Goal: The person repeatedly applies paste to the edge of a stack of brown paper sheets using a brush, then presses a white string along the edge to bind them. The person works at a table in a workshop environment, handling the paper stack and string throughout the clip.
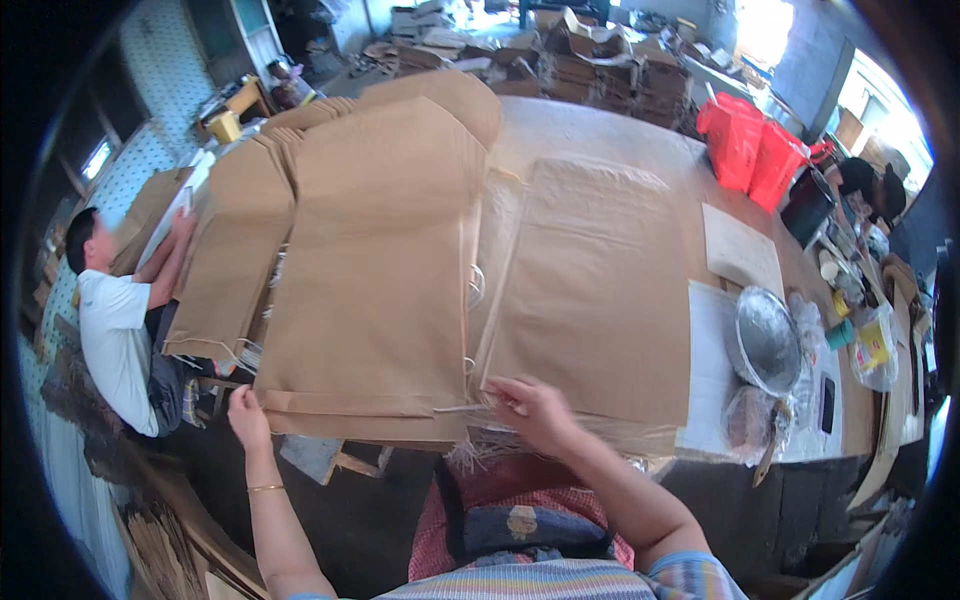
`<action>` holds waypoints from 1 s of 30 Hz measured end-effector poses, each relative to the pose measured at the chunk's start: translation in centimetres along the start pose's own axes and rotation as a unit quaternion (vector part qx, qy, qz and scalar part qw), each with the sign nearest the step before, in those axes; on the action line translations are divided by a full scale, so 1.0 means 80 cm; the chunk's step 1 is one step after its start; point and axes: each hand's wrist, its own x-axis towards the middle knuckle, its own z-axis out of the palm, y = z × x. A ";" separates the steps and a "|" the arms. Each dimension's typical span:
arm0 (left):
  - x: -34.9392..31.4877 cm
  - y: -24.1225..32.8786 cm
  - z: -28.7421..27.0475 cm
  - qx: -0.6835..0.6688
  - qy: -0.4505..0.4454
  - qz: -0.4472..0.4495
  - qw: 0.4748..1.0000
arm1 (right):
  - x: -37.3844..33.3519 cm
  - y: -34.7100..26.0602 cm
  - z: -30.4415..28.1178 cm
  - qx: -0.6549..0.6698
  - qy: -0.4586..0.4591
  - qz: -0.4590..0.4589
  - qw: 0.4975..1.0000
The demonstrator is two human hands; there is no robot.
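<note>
A large brown paper bag [370,270] lies on top of a stack in front of me, with a folded strip along its near edge. At its near left corner, my left hand [250,418] pinches the edge with bent fingers. My right hand [538,412] is closed by the bag's near right corner, on the end of a white string [460,408] that runs along the folded strip. More string loops show at the bag's right side. To the right lies another stack of brown paper sheets [600,290], under my right hand's far side.
A metal bowl [768,342], a brush [775,440] and a phone [828,404] lie on the table's right. Red plastic bags [750,150] stand farther back. On the left, a seated co-worker [125,320] handles something beside another bag stack [235,250]. Piled cardboard [590,75] fills the back.
</note>
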 end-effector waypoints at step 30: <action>-0.262 0.425 -0.026 0.268 -0.702 0.419 0.510 | -0.348 0.080 -0.328 -0.578 0.136 0.243 0.767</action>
